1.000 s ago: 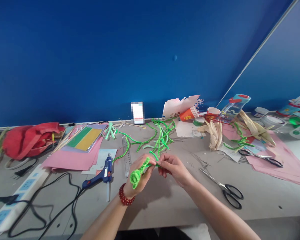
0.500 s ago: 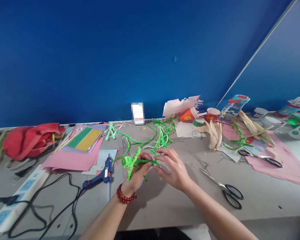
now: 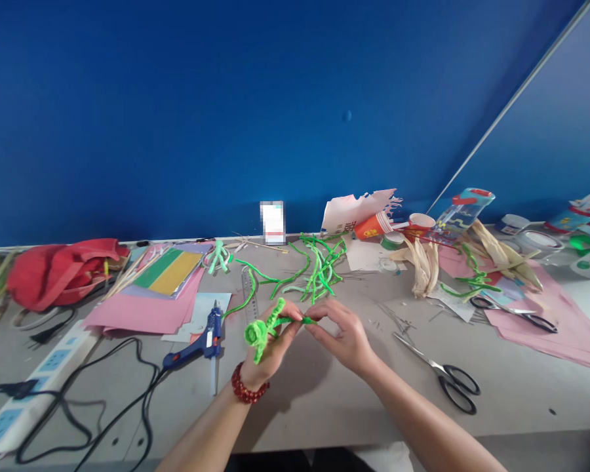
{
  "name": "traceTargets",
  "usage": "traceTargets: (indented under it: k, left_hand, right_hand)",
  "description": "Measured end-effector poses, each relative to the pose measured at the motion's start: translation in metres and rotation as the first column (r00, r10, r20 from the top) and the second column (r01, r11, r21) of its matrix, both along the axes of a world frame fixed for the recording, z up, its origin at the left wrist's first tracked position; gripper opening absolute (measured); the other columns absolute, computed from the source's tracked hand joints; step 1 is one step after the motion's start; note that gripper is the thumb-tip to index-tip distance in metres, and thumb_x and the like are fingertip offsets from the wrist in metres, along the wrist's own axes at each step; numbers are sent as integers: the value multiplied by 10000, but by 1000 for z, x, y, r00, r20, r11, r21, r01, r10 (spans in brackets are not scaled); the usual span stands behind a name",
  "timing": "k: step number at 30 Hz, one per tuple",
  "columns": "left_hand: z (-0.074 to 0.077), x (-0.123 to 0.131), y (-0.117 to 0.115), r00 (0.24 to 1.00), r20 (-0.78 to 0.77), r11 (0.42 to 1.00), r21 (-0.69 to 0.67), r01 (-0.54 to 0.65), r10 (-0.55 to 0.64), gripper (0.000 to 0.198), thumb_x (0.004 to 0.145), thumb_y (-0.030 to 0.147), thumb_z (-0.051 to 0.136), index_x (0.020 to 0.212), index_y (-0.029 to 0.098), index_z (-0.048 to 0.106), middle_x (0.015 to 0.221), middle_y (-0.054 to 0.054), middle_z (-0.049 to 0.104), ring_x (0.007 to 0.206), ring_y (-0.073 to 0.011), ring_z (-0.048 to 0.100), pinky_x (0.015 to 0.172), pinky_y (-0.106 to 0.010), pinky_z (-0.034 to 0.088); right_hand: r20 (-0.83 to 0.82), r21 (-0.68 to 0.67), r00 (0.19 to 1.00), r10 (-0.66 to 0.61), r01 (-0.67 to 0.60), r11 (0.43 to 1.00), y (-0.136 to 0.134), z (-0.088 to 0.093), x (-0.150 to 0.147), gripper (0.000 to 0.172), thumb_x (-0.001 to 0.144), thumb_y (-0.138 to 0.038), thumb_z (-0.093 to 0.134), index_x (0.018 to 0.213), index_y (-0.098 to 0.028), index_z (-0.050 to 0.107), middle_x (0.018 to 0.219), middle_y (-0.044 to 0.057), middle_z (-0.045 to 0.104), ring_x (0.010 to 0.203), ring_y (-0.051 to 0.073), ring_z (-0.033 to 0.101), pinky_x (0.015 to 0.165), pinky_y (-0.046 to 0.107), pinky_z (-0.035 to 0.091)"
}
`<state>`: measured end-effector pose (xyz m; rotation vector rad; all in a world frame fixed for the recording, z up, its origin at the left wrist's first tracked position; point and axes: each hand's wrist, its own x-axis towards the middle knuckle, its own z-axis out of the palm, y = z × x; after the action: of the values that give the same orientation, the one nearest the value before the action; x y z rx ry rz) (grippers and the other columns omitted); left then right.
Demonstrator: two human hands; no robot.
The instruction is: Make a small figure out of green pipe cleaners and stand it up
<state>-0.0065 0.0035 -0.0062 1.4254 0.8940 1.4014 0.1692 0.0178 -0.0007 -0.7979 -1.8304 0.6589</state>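
Note:
A bright green pipe-cleaner figure point(image 3: 258, 334), with a coiled round end and short arms sticking out, lies in my left hand point(image 3: 271, 351), whose fingers are closed around its stem. A red bead bracelet circles that wrist. My right hand point(image 3: 343, 333) pinches the far tip of the green stem between thumb and fingertips, close against the left fingertips. Beyond the hands, a heap of loose green pipe cleaners point(image 3: 319, 269) spreads over the grey table. Part of the figure is hidden by my left fingers.
A blue glue gun point(image 3: 196, 347) and its cable lie left, near a white power strip point(image 3: 39, 383). Black-handled scissors point(image 3: 442, 373) rest at right, a second pair point(image 3: 516, 314) behind them. Pink paper point(image 3: 142, 311), dried husks point(image 3: 421, 265) and paper cups point(image 3: 373, 226) are around.
My right fingers have come together from a spread pose and now pinch the stem tip. The figure in my left hand has turned slightly, and the hands have drawn close together.

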Motion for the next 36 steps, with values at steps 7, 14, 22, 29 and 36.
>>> traceTargets:
  k: [7, 14, 22, 29, 36]
  left_hand:
    - [5, -1, 1, 996, -84, 989, 145, -17, 29, 70, 882, 244, 618, 826, 203, 626, 859, -46, 633, 856, -195, 621, 753, -322, 516]
    - [8, -1, -1, 997, -82, 988, 156, -4, 17, 54, 887, 231, 604, 845, 206, 627, 852, -46, 620, 866, -195, 605, 781, -322, 500]
    - [-5, -2, 3, 981, 178, 980, -192, -43, 77, 116, 812, 234, 689, 864, 203, 590, 847, -7, 566, 769, -137, 567, 723, -256, 490]
    - [5, 3, 4, 965, 259, 954, -295, 44, 36, 140, 764, 263, 731, 828, 190, 631, 799, 0, 584, 733, -129, 577, 692, -251, 490]
    - [3, 5, 1, 957, 290, 961, -268, 68, 13, 130, 791, 255, 728, 849, 189, 632, 842, -4, 622, 810, -136, 597, 743, -244, 501]
  right_hand:
    - [-83, -269, 997, 3, -25, 963, -3, -4, -2, 210, 872, -364, 637, 762, -185, 651, 700, 22, 653, 668, 154, 601, 646, 267, 484]
    - [-344, -574, 934, 92, -287, 767, -1, -6, -4, 358, 815, -514, 680, 746, -168, 621, 619, 5, 614, 582, 134, 579, 559, 244, 484]
    - [63, -42, 990, 126, -123, 992, -2, -4, 5, 282, 896, -204, 565, 1177, -218, 588, 904, 60, 699, 764, 168, 651, 718, 301, 543]
    - [311, 444, 944, -106, -46, 895, -1, -1, 4, 245, 911, -116, 552, 1113, -234, 626, 942, 66, 744, 766, 185, 656, 689, 305, 543]
    - [332, 479, 929, -163, -17, 878, -5, -5, 2, 254, 904, -94, 540, 1120, -215, 596, 896, 63, 734, 739, 179, 643, 669, 297, 531]
